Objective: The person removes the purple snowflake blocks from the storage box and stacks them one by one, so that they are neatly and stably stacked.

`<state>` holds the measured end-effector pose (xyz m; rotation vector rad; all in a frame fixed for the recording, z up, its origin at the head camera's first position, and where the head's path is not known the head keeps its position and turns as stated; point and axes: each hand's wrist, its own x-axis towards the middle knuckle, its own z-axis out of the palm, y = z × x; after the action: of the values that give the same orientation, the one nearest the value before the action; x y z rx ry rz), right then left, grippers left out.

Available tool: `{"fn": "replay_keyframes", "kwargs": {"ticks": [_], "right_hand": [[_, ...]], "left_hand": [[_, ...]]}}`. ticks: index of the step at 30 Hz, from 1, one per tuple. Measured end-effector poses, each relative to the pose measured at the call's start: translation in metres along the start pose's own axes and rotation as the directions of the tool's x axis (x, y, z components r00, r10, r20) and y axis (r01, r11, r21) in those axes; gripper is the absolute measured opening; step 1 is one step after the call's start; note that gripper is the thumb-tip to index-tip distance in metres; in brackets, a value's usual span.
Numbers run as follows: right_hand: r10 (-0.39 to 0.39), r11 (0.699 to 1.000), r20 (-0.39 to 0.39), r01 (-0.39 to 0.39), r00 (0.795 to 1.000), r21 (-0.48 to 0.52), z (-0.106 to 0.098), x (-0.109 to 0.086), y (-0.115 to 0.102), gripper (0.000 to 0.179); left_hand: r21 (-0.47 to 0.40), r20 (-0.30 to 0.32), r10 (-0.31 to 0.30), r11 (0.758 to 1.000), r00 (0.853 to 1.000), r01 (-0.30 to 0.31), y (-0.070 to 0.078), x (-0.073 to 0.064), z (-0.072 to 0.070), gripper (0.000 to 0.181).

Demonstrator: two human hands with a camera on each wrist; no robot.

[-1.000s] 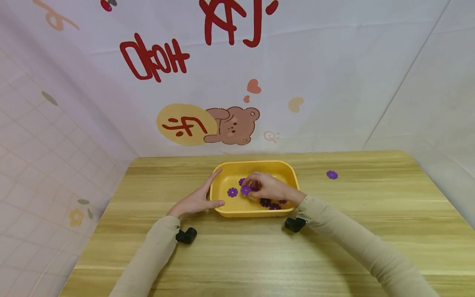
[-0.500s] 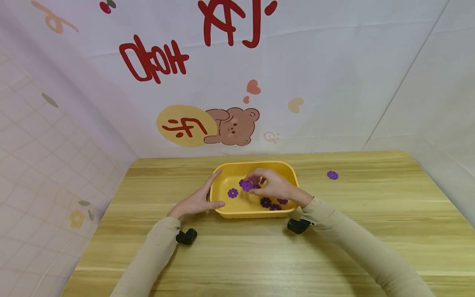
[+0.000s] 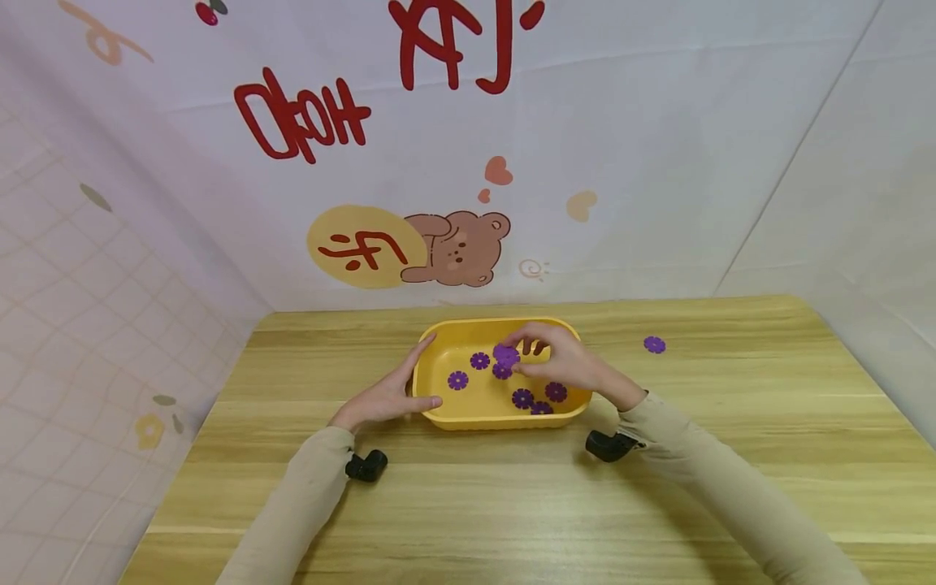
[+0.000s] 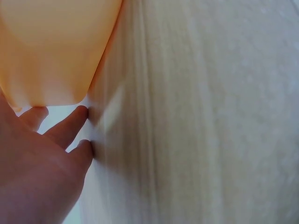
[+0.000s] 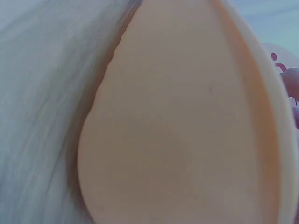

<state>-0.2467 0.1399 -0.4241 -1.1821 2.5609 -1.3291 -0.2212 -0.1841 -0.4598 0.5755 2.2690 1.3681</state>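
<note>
A yellow plastic tub [image 3: 468, 422] stands on the table with several purple flower-shaped interlocking discs [image 3: 458, 380] lying on its floor. My left hand [image 3: 383, 398] rests against the tub's left end, fingers extended along the side and thumb over the near rim. In the left wrist view, the left fingers [image 4: 67, 128] touch or lie close to the tub's outer wall [image 4: 51, 51]. Above the tub's floor, my right hand [image 3: 559, 357] pinches a purple interlocking disc [image 3: 506, 355] between thumb and fingers. The tub wall [image 5: 177, 112] hides most of this hand in the right wrist view.
One more purple disc [image 3: 654, 344] lies on the wooden table [image 3: 468, 504], right of the tub. A white printed wall hanging [image 3: 643, 162] rises behind the table's back edge. A black wrist camera mount [image 3: 610, 445] sits under the right wrist, close to the tub's front right corner.
My right hand has moved right and slightly up within the tub with the pinched disc, uncovering other discs on the floor. My left hand and the tub stay in place.
</note>
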Motion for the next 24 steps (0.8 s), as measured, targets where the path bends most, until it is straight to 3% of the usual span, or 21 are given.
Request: {"fn": "replay_keyframes", "kwargs": {"ticks": [8, 24], "right_hand": [[-0.022, 1.000, -0.033, 0.021, 0.999, -0.023, -0.010, -0.010, 0.000, 0.032], [0.053, 0.998, -0.103, -0.057, 0.993, -0.032, -0.025, -0.032, 0.003, 0.036]], "left_hand": [[0.014, -0.003, -0.001, 1.000, 1.000, 0.001, 0.000, -0.001, -0.001, 0.105], [0.018, -0.006, 0.012, 1.000, 1.000, -0.012, -0.002, -0.001, 0.001, 0.102]]}}
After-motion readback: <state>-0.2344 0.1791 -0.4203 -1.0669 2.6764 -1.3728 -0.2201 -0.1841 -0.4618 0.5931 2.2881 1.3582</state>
